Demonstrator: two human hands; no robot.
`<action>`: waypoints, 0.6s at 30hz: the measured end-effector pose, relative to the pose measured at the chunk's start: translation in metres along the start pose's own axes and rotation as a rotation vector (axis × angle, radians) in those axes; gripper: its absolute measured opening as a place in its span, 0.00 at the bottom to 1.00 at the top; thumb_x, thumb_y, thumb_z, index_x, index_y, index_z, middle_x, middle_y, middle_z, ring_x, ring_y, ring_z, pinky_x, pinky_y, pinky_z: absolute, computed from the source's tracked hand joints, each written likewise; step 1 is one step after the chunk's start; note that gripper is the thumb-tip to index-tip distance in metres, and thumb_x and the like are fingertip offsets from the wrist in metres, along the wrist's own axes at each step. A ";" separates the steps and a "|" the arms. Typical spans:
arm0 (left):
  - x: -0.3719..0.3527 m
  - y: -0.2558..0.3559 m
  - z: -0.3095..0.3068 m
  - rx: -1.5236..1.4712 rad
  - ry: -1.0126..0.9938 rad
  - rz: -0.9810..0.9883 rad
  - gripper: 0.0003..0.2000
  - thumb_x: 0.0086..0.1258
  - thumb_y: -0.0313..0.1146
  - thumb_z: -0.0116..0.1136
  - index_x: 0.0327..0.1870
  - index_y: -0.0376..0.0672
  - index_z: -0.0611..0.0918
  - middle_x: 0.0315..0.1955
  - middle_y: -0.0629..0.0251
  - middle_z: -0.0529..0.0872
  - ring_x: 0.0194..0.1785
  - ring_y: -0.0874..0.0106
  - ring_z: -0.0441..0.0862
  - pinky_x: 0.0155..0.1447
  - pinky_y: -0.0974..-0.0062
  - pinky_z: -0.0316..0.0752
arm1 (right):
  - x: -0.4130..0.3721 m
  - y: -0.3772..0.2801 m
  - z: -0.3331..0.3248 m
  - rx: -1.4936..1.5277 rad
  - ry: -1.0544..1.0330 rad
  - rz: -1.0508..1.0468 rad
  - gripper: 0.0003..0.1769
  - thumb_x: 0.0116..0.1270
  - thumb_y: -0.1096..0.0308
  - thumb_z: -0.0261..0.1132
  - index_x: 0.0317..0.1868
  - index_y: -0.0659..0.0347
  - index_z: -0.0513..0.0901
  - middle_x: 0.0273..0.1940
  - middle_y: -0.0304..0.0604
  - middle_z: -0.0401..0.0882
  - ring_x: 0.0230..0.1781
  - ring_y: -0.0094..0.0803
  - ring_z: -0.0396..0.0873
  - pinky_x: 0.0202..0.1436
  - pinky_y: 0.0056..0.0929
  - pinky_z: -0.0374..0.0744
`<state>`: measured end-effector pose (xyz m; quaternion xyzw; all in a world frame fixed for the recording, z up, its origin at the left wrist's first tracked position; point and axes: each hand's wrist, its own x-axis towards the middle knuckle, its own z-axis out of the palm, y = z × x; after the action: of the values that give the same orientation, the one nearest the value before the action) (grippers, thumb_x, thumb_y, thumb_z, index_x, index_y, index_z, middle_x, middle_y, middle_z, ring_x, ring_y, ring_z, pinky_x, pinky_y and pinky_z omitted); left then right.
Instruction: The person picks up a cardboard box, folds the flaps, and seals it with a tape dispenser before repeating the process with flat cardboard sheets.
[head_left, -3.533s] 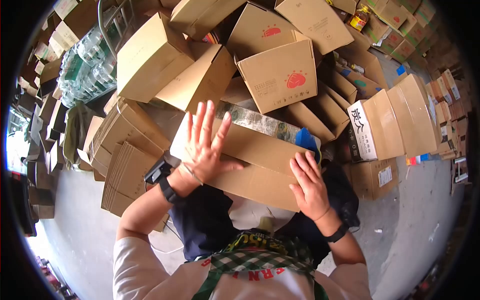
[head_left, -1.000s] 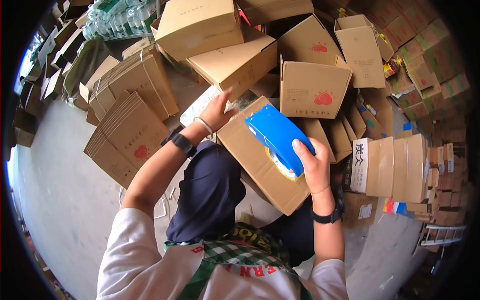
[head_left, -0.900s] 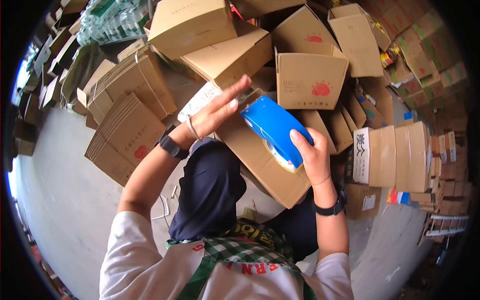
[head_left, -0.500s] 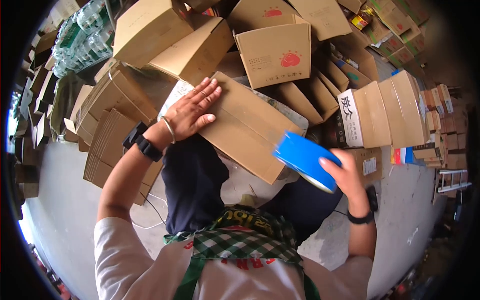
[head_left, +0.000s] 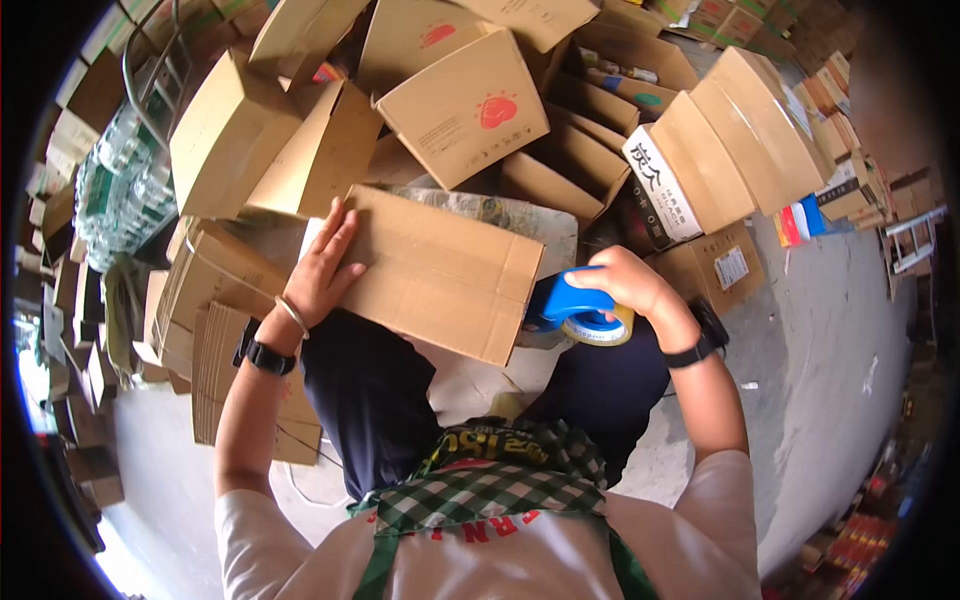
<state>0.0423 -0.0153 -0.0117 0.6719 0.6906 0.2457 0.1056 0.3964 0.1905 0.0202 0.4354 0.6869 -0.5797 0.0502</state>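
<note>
A closed cardboard box (head_left: 430, 275) lies across in front of my knees, with a seam running along its top. My left hand (head_left: 325, 268) rests with fingers stretched out on the box's left end. In my right hand (head_left: 635, 285) is a blue tape dispenser (head_left: 572, 298), gripped by its handle, with a roll of tape (head_left: 605, 330) on it. The dispenser's front is at the box's right end face; whether tape is stuck there I cannot make out.
Under the box is a worn, stained board (head_left: 555, 228). Open cartons (head_left: 465, 110) with red prints pile up beyond it. Flattened cardboard (head_left: 215, 300) leans at left, near wrapped bottles (head_left: 125, 185). A stack of cartons (head_left: 735, 150) stands at right, beside a labelled box (head_left: 715, 265).
My right hand has brought the dispenser from above the box's right part to its right end and turned it. The box lies more level in view; my left hand stays on its left end.
</note>
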 end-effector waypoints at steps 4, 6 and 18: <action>0.000 -0.012 0.001 -0.164 0.000 -0.229 0.41 0.59 0.44 0.64 0.67 0.30 0.58 0.63 0.43 0.64 0.68 0.59 0.61 0.68 0.69 0.58 | 0.023 0.020 -0.002 0.150 -0.024 0.037 0.20 0.57 0.56 0.67 0.20 0.67 0.80 0.16 0.41 0.75 0.12 0.27 0.72 0.14 0.26 0.73; 0.004 -0.021 0.002 -0.421 -0.079 -0.441 0.41 0.55 0.48 0.68 0.63 0.29 0.63 0.54 0.48 0.75 0.59 0.63 0.73 0.62 0.71 0.67 | 0.014 0.026 0.002 0.198 -0.007 0.038 0.20 0.57 0.56 0.67 0.22 0.67 0.81 0.17 0.41 0.76 0.12 0.27 0.73 0.14 0.27 0.74; 0.092 0.038 -0.050 0.017 -0.250 -0.183 0.25 0.61 0.46 0.63 0.51 0.36 0.77 0.42 0.55 0.83 0.48 0.65 0.79 0.54 0.70 0.73 | -0.009 0.040 0.019 -0.294 0.230 -0.301 0.20 0.54 0.57 0.62 0.34 0.70 0.81 0.31 0.64 0.77 0.35 0.55 0.79 0.38 0.41 0.76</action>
<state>0.0455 0.0640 0.0663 0.6323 0.7326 0.1436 0.2069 0.4201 0.1672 -0.0113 0.3793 0.8222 -0.4213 -0.0524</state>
